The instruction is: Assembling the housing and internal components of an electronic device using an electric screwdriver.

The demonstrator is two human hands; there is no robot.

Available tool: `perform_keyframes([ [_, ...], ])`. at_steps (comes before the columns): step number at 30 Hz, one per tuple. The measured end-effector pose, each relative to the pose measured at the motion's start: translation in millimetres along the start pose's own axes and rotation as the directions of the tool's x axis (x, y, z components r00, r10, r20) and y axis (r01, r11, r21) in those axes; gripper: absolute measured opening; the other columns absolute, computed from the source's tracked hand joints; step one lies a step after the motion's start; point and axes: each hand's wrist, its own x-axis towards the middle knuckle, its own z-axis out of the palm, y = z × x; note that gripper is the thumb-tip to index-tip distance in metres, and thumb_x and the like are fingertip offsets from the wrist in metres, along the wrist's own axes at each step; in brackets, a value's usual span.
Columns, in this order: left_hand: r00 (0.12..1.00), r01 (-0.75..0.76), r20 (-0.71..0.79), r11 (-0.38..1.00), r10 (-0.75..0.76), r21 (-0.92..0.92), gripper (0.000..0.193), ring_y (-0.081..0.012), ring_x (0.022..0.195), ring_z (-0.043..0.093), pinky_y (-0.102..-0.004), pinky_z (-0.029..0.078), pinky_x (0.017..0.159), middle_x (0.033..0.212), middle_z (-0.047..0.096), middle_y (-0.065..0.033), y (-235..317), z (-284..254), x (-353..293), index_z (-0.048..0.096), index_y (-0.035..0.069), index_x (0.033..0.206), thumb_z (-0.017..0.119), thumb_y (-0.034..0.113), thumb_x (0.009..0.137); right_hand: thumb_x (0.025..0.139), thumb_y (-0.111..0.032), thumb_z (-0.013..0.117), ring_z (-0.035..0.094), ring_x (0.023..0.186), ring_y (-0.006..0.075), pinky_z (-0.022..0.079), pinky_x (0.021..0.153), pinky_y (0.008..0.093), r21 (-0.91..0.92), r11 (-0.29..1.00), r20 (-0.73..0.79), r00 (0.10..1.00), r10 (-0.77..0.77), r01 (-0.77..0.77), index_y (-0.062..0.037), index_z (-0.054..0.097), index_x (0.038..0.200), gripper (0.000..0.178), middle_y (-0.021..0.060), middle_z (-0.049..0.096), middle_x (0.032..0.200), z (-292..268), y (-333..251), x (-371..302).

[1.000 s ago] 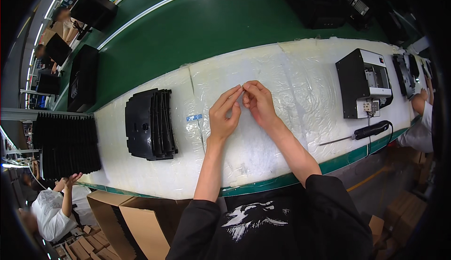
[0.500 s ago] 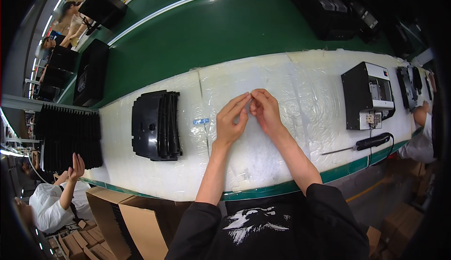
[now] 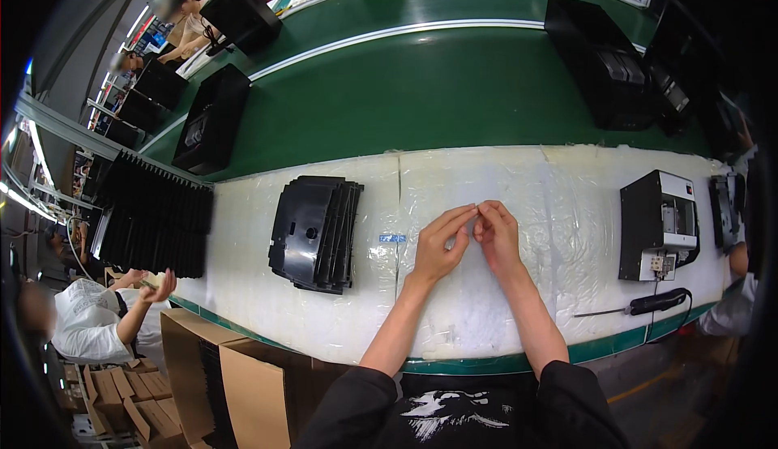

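The head view looks down on a white tabletop point(image 3: 267, 303) wrapped in clear plastic film, with a green conveyor belt point(image 3: 421, 84) running behind it. The left hand point(image 3: 438, 246) and the right hand point(image 3: 496, 234) meet over the middle of the tabletop, fingertips touching each other. Both hands are pinched together around something very small between the fingertips; it is too tiny and too hidden to tell what it is, or its colour or shape. The other fingers of the left hand stretch out toward the right hand, while the right hand curls more tightly.

Just to the left of the left hand a small blue label point(image 3: 392, 238) lies flat on the film. Further left sits a stack of black plastic covers point(image 3: 314, 233), leaning against one another. At the far left edge a tray of black ridged parts point(image 3: 154, 218) stands. To the right of the hands stands a black and white metal box point(image 3: 658, 224) with wires at its side, and in front of it a screwdriver point(image 3: 648, 303) with a black handle lies near the tabletop edge. Black housings point(image 3: 604, 64) rest on the conveyor belt. Another person in a white shirt point(image 3: 89, 327) works at lower left.
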Motion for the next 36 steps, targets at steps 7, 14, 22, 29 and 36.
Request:
perform_keyframes([
  [7,0.996,0.092,-0.003,0.994,-0.092,-0.057,0.031,-0.0238,0.099,0.063,-0.0293,0.050,0.082,0.111,0.063,-0.0124,3.0,-1.8,-0.9,0.065,0.004,0.108,0.050,-0.003,0.082,0.090,-0.012,0.056,0.052,0.055,0.0097,0.040,0.049,0.0232,-0.049,0.999,0.031,0.999,0.012,-0.010,-0.0042,0.056,0.091,0.007,0.0023,0.055,0.064,-0.6,-0.4,1.2],
  [14,0.986,0.166,-0.007,0.979,-0.168,-0.121,0.023,-0.0226,0.096,0.063,-0.0301,0.050,0.080,0.110,0.063,-0.0115,-0.5,-1.2,-5.0,0.065,0.001,0.101,0.049,-0.002,0.084,0.089,-0.010,0.057,0.055,0.058,0.0111,0.042,0.050,0.0247,-0.095,0.995,0.085,0.996,0.003,0.005,-0.0033,0.057,0.090,0.007,0.0040,0.057,0.068,-6.1,4.3,0.0],
  [22,0.999,0.027,-0.030,0.998,-0.029,-0.060,0.025,-0.0211,0.089,0.062,-0.0281,0.050,0.074,0.112,0.061,-0.0135,-6.8,-1.6,-3.0,0.062,0.000,0.105,0.051,-0.004,0.083,0.088,-0.011,0.058,0.056,0.060,0.0122,0.044,0.052,0.0254,-0.095,0.995,0.094,0.995,0.028,-0.019,-0.0014,0.058,0.090,0.009,0.0060,0.059,0.075,-3.1,1.9,-0.7],
  [29,0.973,0.220,-0.045,0.969,-0.226,-0.109,0.036,-0.0147,0.078,0.058,-0.0259,0.048,0.072,0.115,0.056,-0.0122,-7.3,-5.2,3.9,0.055,0.002,0.121,0.052,0.001,0.086,0.089,-0.012,0.055,0.056,0.062,0.0132,0.045,0.056,0.0256,-0.220,0.975,0.178,0.982,0.059,-0.019,0.0013,0.060,0.093,0.014,0.0073,0.060,0.081,-0.4,3.2,-4.1],
  [36,0.974,0.222,-0.034,0.974,-0.223,-0.039,0.028,-0.0148,0.076,0.059,-0.0259,0.048,0.071,0.106,0.062,-0.0099,-6.2,-0.4,0.7,0.061,0.003,0.113,0.054,0.002,0.086,0.091,-0.013,0.048,0.056,0.066,0.0145,0.044,0.058,0.0279,-0.034,0.998,0.147,0.988,0.054,-0.049,0.0024,0.057,0.114,0.029,0.0096,0.059,0.096,-5.8,-2.1,-2.1],
])
